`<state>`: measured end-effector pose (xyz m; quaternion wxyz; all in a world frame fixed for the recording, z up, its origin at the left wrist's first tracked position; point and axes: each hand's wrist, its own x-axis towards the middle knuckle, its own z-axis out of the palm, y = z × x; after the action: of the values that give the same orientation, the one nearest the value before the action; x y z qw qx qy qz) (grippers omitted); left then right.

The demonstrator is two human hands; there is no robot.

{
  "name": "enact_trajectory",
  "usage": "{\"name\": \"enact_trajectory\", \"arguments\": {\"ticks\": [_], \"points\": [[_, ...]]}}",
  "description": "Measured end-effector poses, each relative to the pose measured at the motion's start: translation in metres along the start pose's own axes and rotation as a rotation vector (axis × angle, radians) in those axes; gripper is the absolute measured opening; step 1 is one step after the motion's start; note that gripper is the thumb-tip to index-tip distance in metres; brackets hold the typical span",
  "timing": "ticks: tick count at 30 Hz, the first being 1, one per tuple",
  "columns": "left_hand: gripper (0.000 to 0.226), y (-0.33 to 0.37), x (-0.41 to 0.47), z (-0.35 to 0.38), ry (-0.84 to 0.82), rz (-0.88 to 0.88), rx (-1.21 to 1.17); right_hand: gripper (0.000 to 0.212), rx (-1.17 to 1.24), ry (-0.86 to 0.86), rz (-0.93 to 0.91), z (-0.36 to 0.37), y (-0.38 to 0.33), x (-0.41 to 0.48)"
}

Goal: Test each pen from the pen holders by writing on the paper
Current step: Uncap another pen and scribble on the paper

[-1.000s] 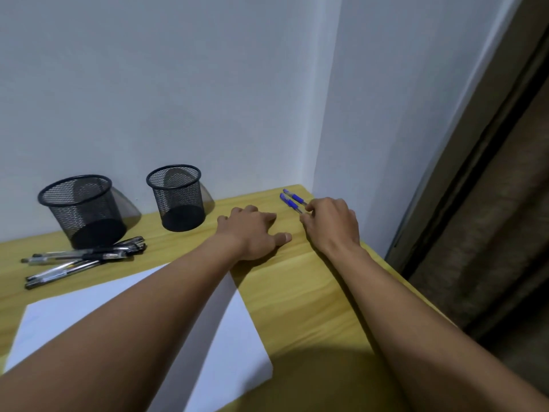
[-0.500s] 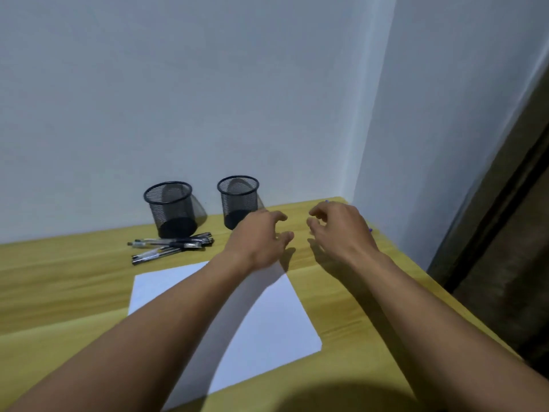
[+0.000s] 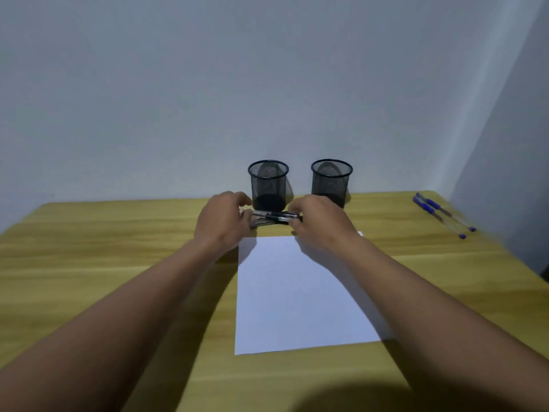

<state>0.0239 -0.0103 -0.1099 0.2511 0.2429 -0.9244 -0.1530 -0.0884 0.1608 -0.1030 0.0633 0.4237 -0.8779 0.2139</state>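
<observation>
Both hands meet at a bundle of black pens (image 3: pixel 274 217) lying crosswise on the bench (image 3: pixel 104 248), just before the left pen holder (image 3: pixel 268 185). The left hand (image 3: pixel 222 224) curls over the bundle's left end, the right hand (image 3: pixel 320 224) over its right end. Whether either grip truly pinches the pens cannot be told through the blur. The paper (image 3: pixel 297 292) lies just nearer the person. The right pen holder (image 3: pixel 331 181) stands beside the first, and two blue pens (image 3: pixel 439 211) lie well apart, far right.
</observation>
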Motion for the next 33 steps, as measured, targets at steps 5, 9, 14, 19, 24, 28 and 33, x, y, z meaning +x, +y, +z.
{"name": "enact_trajectory", "arguments": {"ticks": [5,9,14,19,24,28,33], "points": [[0.035,-0.023,0.013,0.005,-0.081,0.043,0.11,0.023,-0.14,-0.047,-0.087,0.013,-0.006,0.017],[0.035,-0.025,0.017,0.01,-0.101,0.105,0.16,0.022,-0.177,-0.058,-0.097,0.021,-0.001,0.022],[0.026,-0.028,0.015,0.012,-0.079,0.121,0.179,0.032,-0.157,0.0,-0.088,0.025,0.003,0.021],[0.025,-0.031,0.013,0.011,-0.053,0.15,0.231,0.033,-0.117,0.021,-0.093,0.026,0.003,0.02],[0.022,-0.027,0.01,0.003,0.035,0.175,0.222,0.026,-0.113,0.096,-0.128,0.02,-0.002,0.018],[0.024,-0.023,0.007,-0.007,0.077,0.233,0.141,0.031,-0.105,0.108,-0.146,0.009,-0.007,0.012],[0.014,-0.001,-0.001,-0.03,0.173,0.376,0.119,0.018,0.044,0.128,-0.132,-0.008,-0.021,0.001]]}}
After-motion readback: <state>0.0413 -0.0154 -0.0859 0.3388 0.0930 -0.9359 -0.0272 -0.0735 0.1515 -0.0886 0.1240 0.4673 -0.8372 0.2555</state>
